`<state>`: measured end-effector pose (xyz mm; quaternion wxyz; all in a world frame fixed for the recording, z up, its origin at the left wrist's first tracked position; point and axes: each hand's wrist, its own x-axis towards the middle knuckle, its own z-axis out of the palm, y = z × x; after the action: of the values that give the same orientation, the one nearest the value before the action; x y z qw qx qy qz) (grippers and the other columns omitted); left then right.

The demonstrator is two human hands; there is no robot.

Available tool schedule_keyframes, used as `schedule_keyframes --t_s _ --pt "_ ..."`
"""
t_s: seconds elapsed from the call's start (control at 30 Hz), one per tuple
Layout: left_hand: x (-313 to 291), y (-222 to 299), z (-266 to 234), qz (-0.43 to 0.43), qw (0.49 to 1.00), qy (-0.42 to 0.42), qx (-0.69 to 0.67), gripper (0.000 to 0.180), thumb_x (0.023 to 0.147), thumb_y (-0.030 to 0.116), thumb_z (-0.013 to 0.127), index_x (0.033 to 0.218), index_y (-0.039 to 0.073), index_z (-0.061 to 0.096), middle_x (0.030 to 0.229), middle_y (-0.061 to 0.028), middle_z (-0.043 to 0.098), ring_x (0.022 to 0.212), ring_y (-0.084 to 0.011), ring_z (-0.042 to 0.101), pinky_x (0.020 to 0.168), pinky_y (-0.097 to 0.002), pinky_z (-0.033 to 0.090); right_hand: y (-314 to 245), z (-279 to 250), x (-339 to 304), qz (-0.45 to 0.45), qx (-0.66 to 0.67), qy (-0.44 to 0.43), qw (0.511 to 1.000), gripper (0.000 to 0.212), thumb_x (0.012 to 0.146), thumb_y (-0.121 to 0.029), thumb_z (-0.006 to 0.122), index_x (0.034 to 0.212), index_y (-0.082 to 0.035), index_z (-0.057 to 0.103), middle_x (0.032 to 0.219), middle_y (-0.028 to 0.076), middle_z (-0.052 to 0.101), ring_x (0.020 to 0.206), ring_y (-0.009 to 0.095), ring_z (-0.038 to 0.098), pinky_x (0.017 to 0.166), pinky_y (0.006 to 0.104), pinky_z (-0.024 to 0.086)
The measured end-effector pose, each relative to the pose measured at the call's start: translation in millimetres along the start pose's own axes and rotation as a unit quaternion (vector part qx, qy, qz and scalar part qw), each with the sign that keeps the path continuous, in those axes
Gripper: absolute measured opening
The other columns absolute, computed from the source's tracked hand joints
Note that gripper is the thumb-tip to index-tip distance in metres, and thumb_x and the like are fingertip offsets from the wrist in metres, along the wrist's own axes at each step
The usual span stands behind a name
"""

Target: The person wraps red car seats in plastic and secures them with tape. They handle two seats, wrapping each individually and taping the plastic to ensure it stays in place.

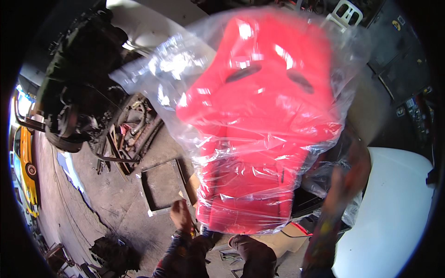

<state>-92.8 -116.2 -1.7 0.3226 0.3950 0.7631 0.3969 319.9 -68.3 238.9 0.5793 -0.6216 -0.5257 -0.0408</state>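
Workshop interior, with grey concrete floor (106, 199), stained and cracked toward the left, around and below a red bucket seat (255, 185). Located at centre, directly in front of the wearer, cushion end near the legs (252, 255), backrest toward the top of the view. Not possible to say whether resting on the floor. Red nearly throughout, apart from two dark slots side by side in the backrest. Wrapped in clear plastic (169, 65), wrinkled and strongly glinting, close-fitting over the cushion, loose and flared well out at the upper left. Blurred toward the top edge.

Left hand (181, 217) low, just beside the seat's lower left edge, forearm up from the lower edge of view, fingers together and slightly bent; contact with the plastic not clear. Right hand (342, 191) higher, near the seat's right side, heavily blurred; spread of the fingers and any hold not readable.

Further out: rectangular metal frame (144, 190) flat on the floor, left of the seat; cardboard (278, 243) near its lower right; white curved panel (389, 213) at right. Farther still: metal parts (134, 125) heaped beside dark machinery (79, 88) at upper left, yellow car (27, 162) at far left, white plastic chair (345, 14) at upper right.
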Motion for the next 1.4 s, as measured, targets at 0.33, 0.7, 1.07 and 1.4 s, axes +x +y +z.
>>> schedule_keyframes --t_s 0.33,0.7,1.07,1.4 --pt "-51.7 89.2 -198.1 0.090 0.937 0.030 0.336 0.025 0.091 0.024 0.061 0.080 0.001 0.063 0.079 -0.0212 0.062 0.079 -0.0413 0.060 0.074 -0.0512 0.046 156.3 128.9 180.0 0.105 0.041 -0.154 0.982 0.102 0.075 -0.029 0.087 0.153 -0.002 0.029 0.146 0.026 0.047 0.134 0.036 0.049 0.112 0.0435 0.041" --pt "-249.7 -45.5 -362.5 -0.331 0.760 -0.270 0.491 0.057 0.087 0.047 0.052 0.095 -0.006 0.072 0.104 -0.0334 0.066 0.107 -0.0453 0.065 0.094 -0.0528 0.049 232.9 -7.8 54.1 0.291 -0.284 -0.159 0.900 0.081 0.078 -0.036 0.079 0.141 -0.001 0.042 0.140 0.024 0.049 0.130 0.041 0.047 0.108 0.0506 0.039" --pt "143.9 -9.7 -102.4 0.095 0.921 -0.264 0.271 0.039 0.086 0.023 0.064 0.115 -0.003 0.068 0.110 -0.0224 0.069 0.108 -0.0384 0.065 0.095 -0.0434 0.051 192.0 10.6 -65.4 0.286 -0.405 0.097 0.863 0.107 0.067 -0.037 0.091 0.146 0.004 0.031 0.142 0.027 0.040 0.131 0.044 0.041 0.109 0.0561 0.036" --pt "272.0 191.5 101.8 0.164 0.879 -0.444 -0.053 0.052 0.072 0.017 0.090 0.116 0.001 0.068 0.100 -0.0082 0.075 0.088 -0.0137 0.069 0.082 -0.0301 0.056 219.7 50.7 59.8 0.212 -0.173 -0.156 0.949 0.119 0.056 -0.025 0.098 0.149 0.005 0.030 0.141 0.020 0.052 0.125 0.034 0.055 0.109 0.0446 0.043"
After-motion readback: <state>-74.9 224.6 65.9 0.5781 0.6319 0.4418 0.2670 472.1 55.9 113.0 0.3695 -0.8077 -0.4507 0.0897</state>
